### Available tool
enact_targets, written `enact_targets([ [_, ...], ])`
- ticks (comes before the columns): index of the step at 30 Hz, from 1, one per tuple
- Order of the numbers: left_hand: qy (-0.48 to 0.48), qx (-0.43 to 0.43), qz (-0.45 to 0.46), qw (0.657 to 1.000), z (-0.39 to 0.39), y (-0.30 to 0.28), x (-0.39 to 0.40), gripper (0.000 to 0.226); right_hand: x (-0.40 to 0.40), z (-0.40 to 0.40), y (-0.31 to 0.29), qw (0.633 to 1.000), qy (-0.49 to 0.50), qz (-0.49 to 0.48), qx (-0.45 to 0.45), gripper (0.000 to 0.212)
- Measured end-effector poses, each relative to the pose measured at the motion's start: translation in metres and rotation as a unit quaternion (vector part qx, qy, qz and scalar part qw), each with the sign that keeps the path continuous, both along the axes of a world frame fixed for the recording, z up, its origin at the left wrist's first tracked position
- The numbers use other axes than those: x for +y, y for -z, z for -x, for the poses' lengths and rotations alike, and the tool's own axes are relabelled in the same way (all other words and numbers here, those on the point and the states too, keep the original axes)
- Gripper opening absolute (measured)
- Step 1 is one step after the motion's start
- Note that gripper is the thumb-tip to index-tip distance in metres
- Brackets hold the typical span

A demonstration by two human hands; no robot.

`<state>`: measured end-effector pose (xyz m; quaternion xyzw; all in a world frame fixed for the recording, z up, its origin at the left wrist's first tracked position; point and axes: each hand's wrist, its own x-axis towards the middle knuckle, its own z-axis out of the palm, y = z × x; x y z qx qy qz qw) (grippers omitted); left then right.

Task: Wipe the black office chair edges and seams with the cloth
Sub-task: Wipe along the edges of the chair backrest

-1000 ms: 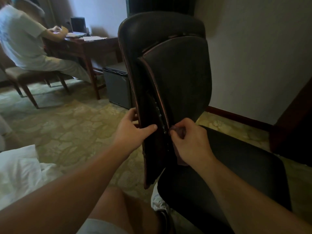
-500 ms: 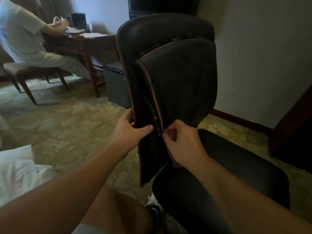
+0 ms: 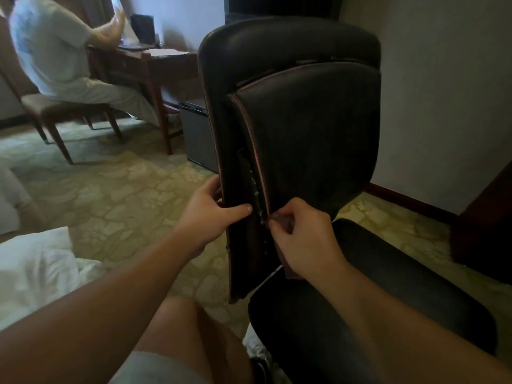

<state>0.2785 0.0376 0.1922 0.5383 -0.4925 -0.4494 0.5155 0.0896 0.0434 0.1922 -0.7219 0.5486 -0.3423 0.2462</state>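
**Inspector A:** Where does the chair (image 3: 299, 128) stand?

**Inspector B:** On the patterned carpet (image 3: 116, 189), near the wall (image 3: 443, 79). Its backrest is turned side-on to the camera, the seat (image 3: 388, 314) reaching toward the lower right.

**Inspector A:** Left hand?

**Inspector B:** The left hand (image 3: 210, 214) grips the left side edge of the backrest. The thumb lies flat across the front face; the fingers wrap behind the edge.

**Inspector A:** Right hand?

**Inspector B:** The right hand (image 3: 302, 234) is curled tight, pinching a cloth (image 3: 279, 217) between thumb and fingers. It presses the cloth against the stitched seam (image 3: 256, 151) running down the inner cushion, low on the backrest.

**Inspector A:** Condition of that seam?

**Inspector B:** Pale specks show in the gap beside it, just above the cloth. Most of the cloth is hidden by the hand; only a dull pinkish fold shows.

**Inspector A:** Surroundings?

**Inspector B:** A second person (image 3: 55, 51) in pale clothing sits at a wooden desk (image 3: 155, 65) at the upper left, on a wooden-legged seat. A small dark cabinet (image 3: 196, 134) stands beside the desk's right end. White bedding (image 3: 36, 267) lies at the lower left. The wearer's bare knee (image 3: 180, 328) shows at the bottom.
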Motion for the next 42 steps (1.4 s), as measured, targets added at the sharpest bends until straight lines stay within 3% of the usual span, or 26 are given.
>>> enact_targets([
  [5, -0.006, -0.004, -0.002, 1.000, 0.000, 0.000, -0.003, 0.056, 0.008, -0.007, 0.004, 0.998, 0.036, 0.018, -0.043, 0.015],
  [23, -0.003, -0.007, 0.000, 1.000, 0.001, -0.007, -0.018, 0.056, -0.014, -0.005, -0.003, 0.998, 0.003, 0.054, 0.022, 0.014],
  [42, 0.005, 0.011, 0.001, 1.000, 0.000, -0.002, -0.023, 0.060, -0.023, -0.008, -0.009, 0.992, 0.018, 0.121, 0.006, 0.012],
])
